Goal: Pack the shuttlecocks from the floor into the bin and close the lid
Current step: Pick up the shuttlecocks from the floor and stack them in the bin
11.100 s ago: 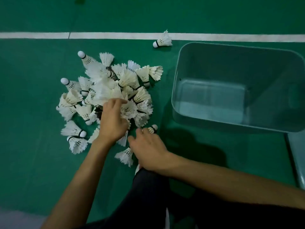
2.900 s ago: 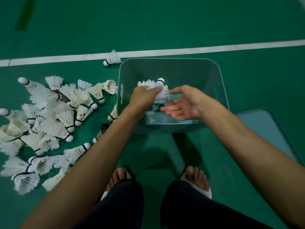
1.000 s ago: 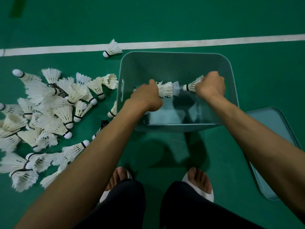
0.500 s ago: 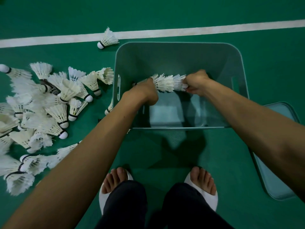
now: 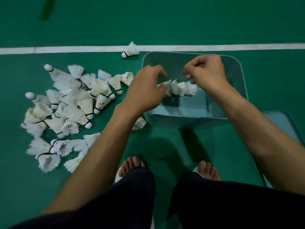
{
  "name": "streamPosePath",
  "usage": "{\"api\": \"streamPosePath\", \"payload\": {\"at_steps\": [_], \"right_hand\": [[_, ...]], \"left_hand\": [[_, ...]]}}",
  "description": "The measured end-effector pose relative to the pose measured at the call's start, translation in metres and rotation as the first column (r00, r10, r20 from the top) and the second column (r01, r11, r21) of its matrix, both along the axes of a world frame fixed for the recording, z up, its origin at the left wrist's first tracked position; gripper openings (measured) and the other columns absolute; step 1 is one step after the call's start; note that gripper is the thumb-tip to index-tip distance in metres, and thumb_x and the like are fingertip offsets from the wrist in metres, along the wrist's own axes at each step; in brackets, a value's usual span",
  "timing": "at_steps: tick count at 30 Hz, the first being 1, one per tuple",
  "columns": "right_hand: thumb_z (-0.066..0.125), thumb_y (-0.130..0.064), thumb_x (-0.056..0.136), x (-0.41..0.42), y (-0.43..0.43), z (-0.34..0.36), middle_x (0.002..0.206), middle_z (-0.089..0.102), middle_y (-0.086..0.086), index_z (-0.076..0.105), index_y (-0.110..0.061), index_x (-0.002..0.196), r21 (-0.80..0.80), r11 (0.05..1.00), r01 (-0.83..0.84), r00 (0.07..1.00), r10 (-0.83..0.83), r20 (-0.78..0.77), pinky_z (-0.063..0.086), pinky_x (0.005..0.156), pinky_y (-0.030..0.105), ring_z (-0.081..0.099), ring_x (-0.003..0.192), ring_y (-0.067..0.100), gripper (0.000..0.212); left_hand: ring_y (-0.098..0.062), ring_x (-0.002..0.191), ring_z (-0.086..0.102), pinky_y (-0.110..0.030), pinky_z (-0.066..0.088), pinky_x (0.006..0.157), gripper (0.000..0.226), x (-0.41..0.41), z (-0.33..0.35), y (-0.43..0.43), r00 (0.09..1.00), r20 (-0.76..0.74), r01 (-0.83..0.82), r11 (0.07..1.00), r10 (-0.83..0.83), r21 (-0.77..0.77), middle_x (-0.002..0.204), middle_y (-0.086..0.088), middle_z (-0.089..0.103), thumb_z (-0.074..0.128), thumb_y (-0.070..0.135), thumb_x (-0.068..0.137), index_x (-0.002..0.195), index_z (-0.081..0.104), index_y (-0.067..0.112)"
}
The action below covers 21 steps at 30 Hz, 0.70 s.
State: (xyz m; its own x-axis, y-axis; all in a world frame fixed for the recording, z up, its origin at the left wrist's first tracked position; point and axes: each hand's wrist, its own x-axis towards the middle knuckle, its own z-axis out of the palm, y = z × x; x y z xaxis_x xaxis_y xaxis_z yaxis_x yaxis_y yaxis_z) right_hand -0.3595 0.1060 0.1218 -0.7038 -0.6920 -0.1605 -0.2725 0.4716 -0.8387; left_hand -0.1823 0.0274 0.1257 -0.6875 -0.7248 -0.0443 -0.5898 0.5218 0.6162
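I'm leaning over the bin (image 5: 237,90), a smooth, see-through plastic tub with rounded corners, sitting right of centre just below the white line (image 5: 82,50). My left hand (image 5: 145,91) is pinching one end of a nested stack of shuttlecocks (image 5: 179,88), feathery and ragged-edged, lying sideways above the bin's open mouth. My right hand (image 5: 206,72) is hovering at the stack's other end, fingers loosely curled and parted; whether a fingertip is touching the feathers I cannot tell. The stack is looking like four skirts pushed together, though blur is making that count unsure.

At the left of the frame the pile of shuttlecocks (image 5: 69,106) is sprawling on the matte green floor (image 5: 165,22), too tangled to count exactly, well over twenty, white cork tips poking out. One lone shuttlecock (image 5: 130,51) is lying on the white line at the bin's upper left corner, and one more (image 5: 139,123) is touching the bin's lower left corner. The lid (image 5: 283,124) is lying flat at the right edge, beside the bin. My two feet (image 5: 132,164) are standing in open floor below the bin.
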Motion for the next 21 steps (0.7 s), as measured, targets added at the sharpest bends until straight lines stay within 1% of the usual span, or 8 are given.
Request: {"api": "streamPosePath", "payload": {"at_steps": [4, 7, 9, 11, 13, 14, 17, 21], "right_hand": [[0.069, -0.016, 0.083, 0.069, -0.01, 0.033, 0.073, 0.075, 0.001, 0.076, -0.015, 0.077, -0.151, 0.963, -0.224, 0.973, 0.21, -0.098, 0.062, 0.073, 0.044, 0.074, 0.073, 0.021, 0.009], [0.071, -0.018, 0.086, 0.126, -0.013, 0.03, 0.075, 0.074, -0.008, 0.078, -0.015, 0.082, -0.179, 0.882, -0.437, 0.896, 0.409, -0.174, 0.061, 0.073, 0.033, 0.07, 0.069, 0.007, 0.008], [0.07, -0.02, 0.087, 0.159, -0.016, 0.012, 0.078, 0.074, -0.006, 0.076, -0.015, 0.084, -0.069, 0.826, -0.56, 0.824, 0.545, -0.157, 0.059, 0.073, 0.031, 0.068, 0.07, 0.006, 0.008], [0.07, -0.025, 0.085, 0.181, -0.018, -0.013, 0.078, 0.071, 0.001, 0.072, -0.013, 0.088, 0.171, 0.789, -0.59, 0.784, 0.611, -0.113, 0.058, 0.071, 0.036, 0.068, 0.075, 0.018, 0.013], [0.069, -0.03, 0.083, 0.193, -0.015, -0.039, 0.091, 0.069, 0.007, 0.065, -0.011, 0.101, 0.398, 0.725, -0.562, 0.78, 0.625, -0.037, 0.055, 0.072, 0.039, 0.067, 0.088, 0.03, 0.026], [0.068, -0.029, 0.084, 0.196, -0.011, -0.051, 0.1, 0.068, 0.009, 0.06, -0.013, 0.113, 0.443, 0.699, -0.562, 0.779, 0.627, 0.0, 0.053, 0.076, 0.039, 0.065, 0.097, 0.033, 0.034], [0.062, -0.019, 0.087, 0.196, 0.003, -0.08, 0.106, 0.063, 0.007, 0.043, -0.018, 0.137, 0.422, 0.694, -0.583, 0.78, 0.623, 0.054, 0.047, 0.079, 0.039, 0.061, 0.105, 0.036, 0.053], [0.056, -0.016, 0.087, 0.19, 0.008, -0.105, 0.11, 0.058, 0.011, 0.038, -0.022, 0.139, 0.442, 0.716, -0.541, 0.797, 0.604, -0.004, 0.04, 0.073, 0.037, 0.058, 0.1, 0.037, 0.055]], "left_hand": [[-0.022, 0.091, 0.067, -0.038, 0.056, 0.08, 0.019, 0.061, 0.012, -0.003, 0.952, -0.056, -0.305, 0.944, 0.3, -0.127, 0.107, 0.002, 0.072, 0.058, 0.018, 0.093, 0.108, 0.07, 0.02], [-0.026, 0.088, 0.067, -0.037, 0.056, 0.075, 0.02, 0.11, -0.01, -0.003, 0.892, 0.083, -0.44, 0.895, 0.445, -0.068, 0.1, -0.003, 0.073, 0.059, 0.013, 0.089, 0.105, 0.071, 0.018], [-0.031, 0.095, 0.066, -0.038, 0.054, 0.075, 0.028, 0.137, -0.04, -0.006, 0.855, 0.259, -0.458, 0.888, 0.45, -0.035, 0.105, -0.009, 0.073, 0.061, 0.009, 0.084, 0.11, 0.07, 0.013], [-0.032, 0.103, 0.066, -0.04, 0.055, 0.081, 0.035, 0.156, -0.073, -0.01, 0.828, 0.366, -0.46, 0.888, 0.425, 0.009, 0.113, -0.012, 0.071, 0.065, 0.008, 0.08, 0.115, 0.069, 0.011], [-0.033, 0.109, 0.064, -0.043, 0.055, 0.087, 0.039, 0.165, -0.101, -0.006, 0.841, 0.414, -0.399, 0.916, 0.348, 0.041, 0.118, -0.013, 0.068, 0.069, 0.011, 0.079, 0.118, 0.066, 0.012], [-0.034, 0.112, 0.062, -0.045, 0.054, 0.089, 0.041, 0.166, -0.114, -0.003, 0.853, 0.436, -0.34, 0.939, 0.286, 0.049, 0.12, -0.014, 0.065, 0.071, 0.015, 0.08, 0.12, 0.063, 0.012], [-0.039, 0.12, 0.049, -0.051, 0.049, 0.096, 0.057, 0.157, -0.141, 0.005, 0.847, 0.507, -0.219, 0.974, 0.16, 0.059, 0.129, -0.017, 0.05, 0.074, 0.028, 0.082, 0.131, 0.051, 0.011], [-0.041, 0.128, 0.041, -0.051, 0.044, 0.1, 0.066, 0.137, -0.157, 0.006, 0.836, 0.503, -0.26, 0.965, 0.22, 0.01, 0.14, -0.017, 0.042, 0.071, 0.027, 0.084, 0.141, 0.043, 0.01]]}}
